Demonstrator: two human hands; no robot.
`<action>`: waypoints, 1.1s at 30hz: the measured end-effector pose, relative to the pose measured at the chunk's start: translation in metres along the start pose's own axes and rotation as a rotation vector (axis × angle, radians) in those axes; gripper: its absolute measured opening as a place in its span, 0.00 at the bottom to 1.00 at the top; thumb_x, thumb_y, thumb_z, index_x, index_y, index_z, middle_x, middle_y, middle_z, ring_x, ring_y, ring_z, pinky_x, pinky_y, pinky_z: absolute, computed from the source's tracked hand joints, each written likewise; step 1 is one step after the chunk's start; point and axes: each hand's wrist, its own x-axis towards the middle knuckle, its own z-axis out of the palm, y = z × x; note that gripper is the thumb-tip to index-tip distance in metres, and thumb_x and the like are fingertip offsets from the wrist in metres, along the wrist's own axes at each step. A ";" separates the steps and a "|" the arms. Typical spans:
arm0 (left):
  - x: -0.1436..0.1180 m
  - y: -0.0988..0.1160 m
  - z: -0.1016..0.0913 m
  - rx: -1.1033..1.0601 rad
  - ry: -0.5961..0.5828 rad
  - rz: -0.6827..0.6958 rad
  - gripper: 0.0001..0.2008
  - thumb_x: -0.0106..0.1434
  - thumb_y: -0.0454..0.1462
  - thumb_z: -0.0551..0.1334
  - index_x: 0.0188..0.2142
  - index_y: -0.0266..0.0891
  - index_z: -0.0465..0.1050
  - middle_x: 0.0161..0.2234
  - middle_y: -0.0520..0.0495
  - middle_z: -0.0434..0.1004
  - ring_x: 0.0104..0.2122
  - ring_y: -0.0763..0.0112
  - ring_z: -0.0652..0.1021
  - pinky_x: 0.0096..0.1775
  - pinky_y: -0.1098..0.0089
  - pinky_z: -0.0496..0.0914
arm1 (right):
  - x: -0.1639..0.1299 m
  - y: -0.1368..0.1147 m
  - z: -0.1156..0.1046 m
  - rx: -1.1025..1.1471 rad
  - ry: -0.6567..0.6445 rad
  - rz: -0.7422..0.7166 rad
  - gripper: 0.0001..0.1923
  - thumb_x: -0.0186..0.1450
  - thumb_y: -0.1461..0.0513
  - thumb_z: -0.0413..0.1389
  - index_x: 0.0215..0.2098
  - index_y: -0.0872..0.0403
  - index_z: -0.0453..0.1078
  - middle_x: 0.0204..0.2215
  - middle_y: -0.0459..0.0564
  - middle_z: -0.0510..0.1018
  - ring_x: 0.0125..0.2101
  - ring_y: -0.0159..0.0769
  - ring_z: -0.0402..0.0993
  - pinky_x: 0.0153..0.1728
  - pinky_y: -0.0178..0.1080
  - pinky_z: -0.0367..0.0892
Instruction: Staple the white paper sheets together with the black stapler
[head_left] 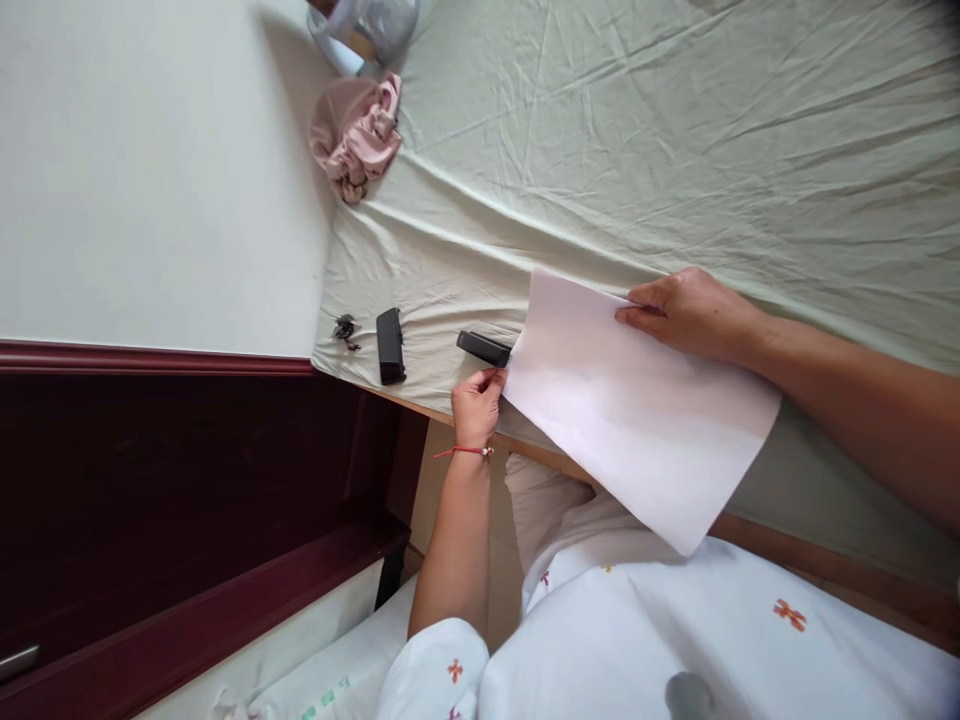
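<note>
A white sheet of paper [637,400] slants over the front edge of the cloth-covered surface, its near part hanging above my lap. My right hand [686,310] grips its far long edge, thumb and fingers closed. At the paper's left corner, my left hand [478,405] pinches the sheet between thumb and fingers. Just beyond those fingers lies a narrow black tool that looks like a stapler [484,348]. The stapler's right end meets the short edge of the paper, and I cannot tell whether the sheet sits inside its jaws.
A black block-shaped device [390,346], perhaps a hole punch, lies to the left. Past it is a small dark tangled item [344,328]. Pink bunched cloth [356,135] and a clear plastic container [367,30] stand by the white wall. Dark red wooden furniture [187,480] fills the left.
</note>
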 end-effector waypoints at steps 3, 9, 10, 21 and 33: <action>0.000 0.002 0.000 0.042 -0.004 0.003 0.05 0.63 0.39 0.73 0.32 0.41 0.85 0.23 0.56 0.75 0.29 0.68 0.74 0.36 0.69 0.70 | 0.000 0.000 0.001 -0.029 0.024 -0.011 0.20 0.78 0.54 0.54 0.27 0.50 0.63 0.25 0.50 0.73 0.34 0.42 0.72 0.39 0.43 0.58; 0.001 0.004 0.002 0.130 0.023 0.042 0.07 0.67 0.36 0.69 0.31 0.41 0.82 0.25 0.55 0.76 0.29 0.69 0.72 0.37 0.69 0.67 | -0.001 -0.002 0.001 -0.107 0.042 -0.015 0.19 0.79 0.55 0.52 0.30 0.50 0.67 0.26 0.52 0.74 0.33 0.44 0.72 0.38 0.43 0.57; 0.001 0.003 0.002 0.137 0.043 0.047 0.07 0.67 0.36 0.68 0.31 0.41 0.82 0.26 0.55 0.77 0.30 0.69 0.72 0.38 0.69 0.67 | 0.000 -0.002 0.001 -0.106 0.048 -0.014 0.18 0.79 0.55 0.52 0.30 0.50 0.66 0.26 0.52 0.73 0.32 0.43 0.71 0.38 0.43 0.57; -0.003 -0.006 0.002 0.252 0.291 0.288 0.05 0.68 0.34 0.67 0.44 0.42 0.80 0.43 0.45 0.85 0.40 0.63 0.82 0.46 0.65 0.76 | 0.003 -0.001 0.002 -0.087 0.090 -0.008 0.17 0.79 0.55 0.52 0.32 0.50 0.70 0.28 0.53 0.77 0.35 0.46 0.75 0.40 0.44 0.58; 0.003 -0.008 0.001 0.422 0.070 0.728 0.19 0.81 0.46 0.62 0.61 0.43 0.85 0.68 0.34 0.84 0.75 0.51 0.77 0.79 0.47 0.67 | 0.003 0.000 0.003 -0.144 0.088 -0.024 0.17 0.80 0.55 0.51 0.35 0.51 0.74 0.31 0.54 0.80 0.34 0.43 0.73 0.38 0.42 0.57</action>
